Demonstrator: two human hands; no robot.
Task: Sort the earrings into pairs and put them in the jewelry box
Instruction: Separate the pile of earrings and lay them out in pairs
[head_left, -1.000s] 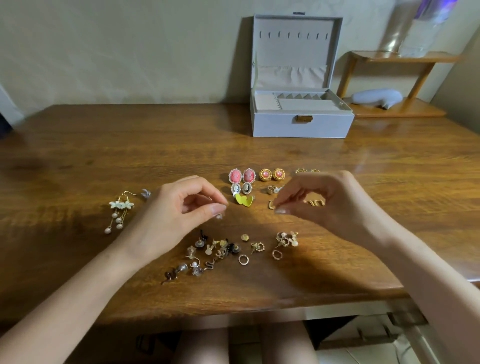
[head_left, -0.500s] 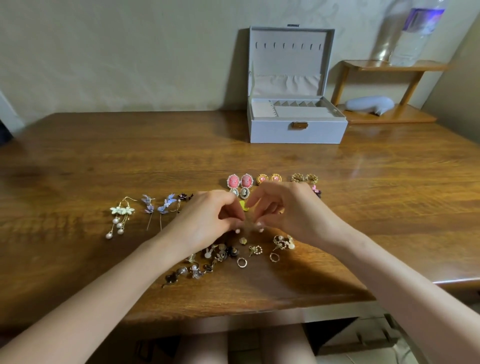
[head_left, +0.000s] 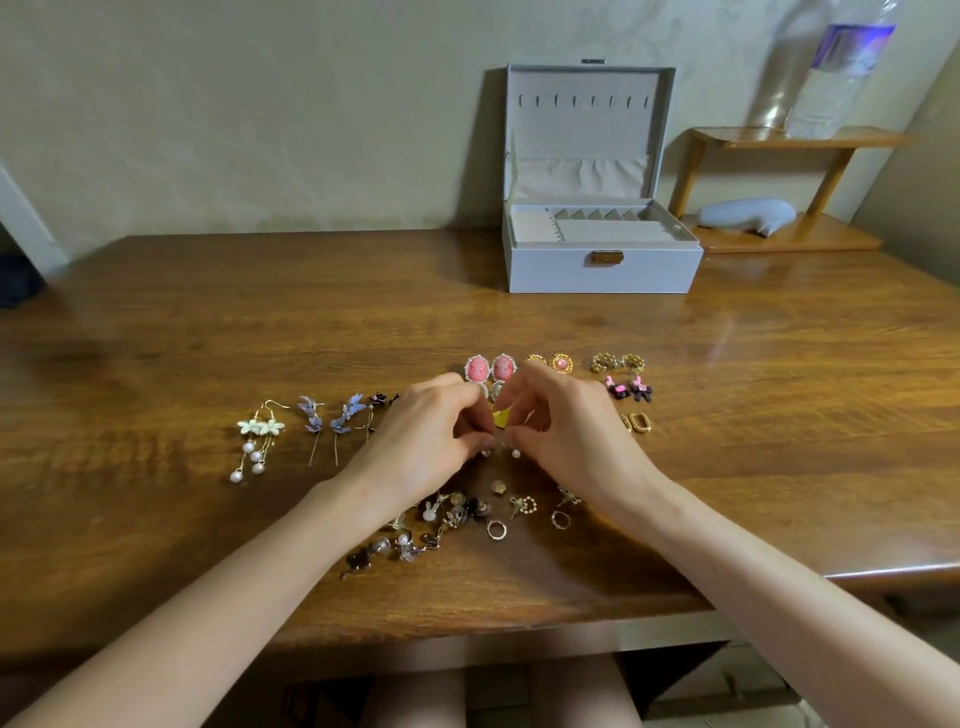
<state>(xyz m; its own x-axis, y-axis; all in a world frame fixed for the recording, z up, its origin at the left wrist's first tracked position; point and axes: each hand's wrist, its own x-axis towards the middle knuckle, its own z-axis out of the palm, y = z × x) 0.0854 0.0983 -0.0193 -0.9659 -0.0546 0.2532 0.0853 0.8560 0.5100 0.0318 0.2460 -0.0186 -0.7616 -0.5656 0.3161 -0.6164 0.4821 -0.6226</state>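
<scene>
Both hands meet over the middle of the table (head_left: 156, 338), fingertips almost touching. Left hand (head_left: 423, 441): fingers curled, tips pinching a pearl stud (head_left: 485, 452). Right hand (head_left: 569, 434): same curl, pinching a second stud (head_left: 516, 453). The two studs sit side by side, low over the wood. Whether they touch the table cannot be told.

Sorted pairs lie beside and beyond the hands. From the left end: white flower drops (head_left: 257, 441), blue flowers (head_left: 332, 415), pink cameos (head_left: 488, 367), gold clusters (head_left: 618, 362). Pink bows (head_left: 628, 389) and gold hoops (head_left: 636, 422) lie just right of the right hand. A yellow piece (head_left: 500, 418) shows between the hands. A loose pile (head_left: 441, 519) of mixed earrings lies on the near side, partly under the wrists.

Jewelry box (head_left: 602, 270) — open, lid upright — stands at the far side, right of centre, well apart from the earrings. A shelf (head_left: 789, 239) stands just right of it.
</scene>
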